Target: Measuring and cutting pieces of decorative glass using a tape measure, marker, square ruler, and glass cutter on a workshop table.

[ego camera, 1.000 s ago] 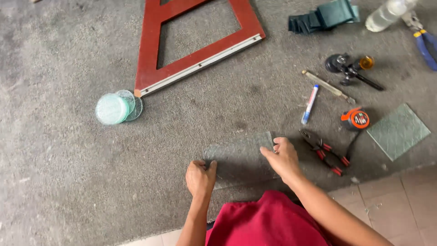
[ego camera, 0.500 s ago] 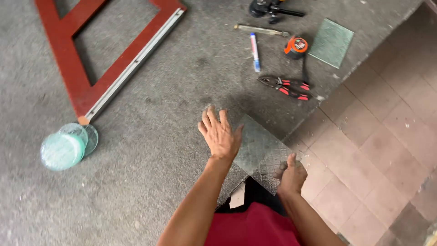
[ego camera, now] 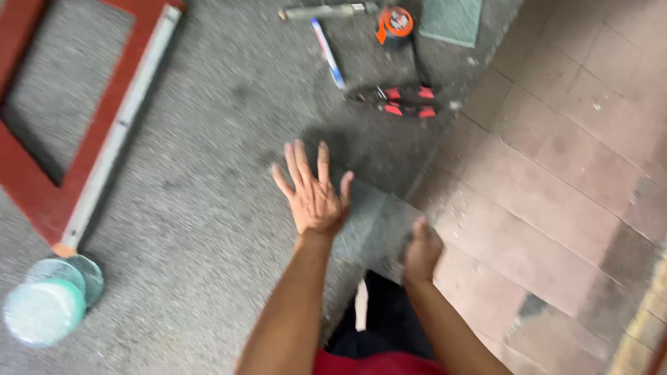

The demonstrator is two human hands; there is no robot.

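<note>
Two hands, left hand (ego camera: 314, 198) and right hand (ego camera: 422, 251), grip a blurred glass pane (ego camera: 379, 226).

Rough grey carpet (ego camera: 208, 229), clear textured glass pane (ego camera: 379, 229), matt tiles (ego camera: 556, 208).

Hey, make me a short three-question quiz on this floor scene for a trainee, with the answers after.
1. True or false: the left hand is spread flat, fingers apart.
2. What does the right hand grip? A) the pliers B) the edge of the glass pane C) the tape measure
3. Which thing lies between the red frame and the pliers?

Key: 1 true; 2 B; 3 the marker pen.
</note>
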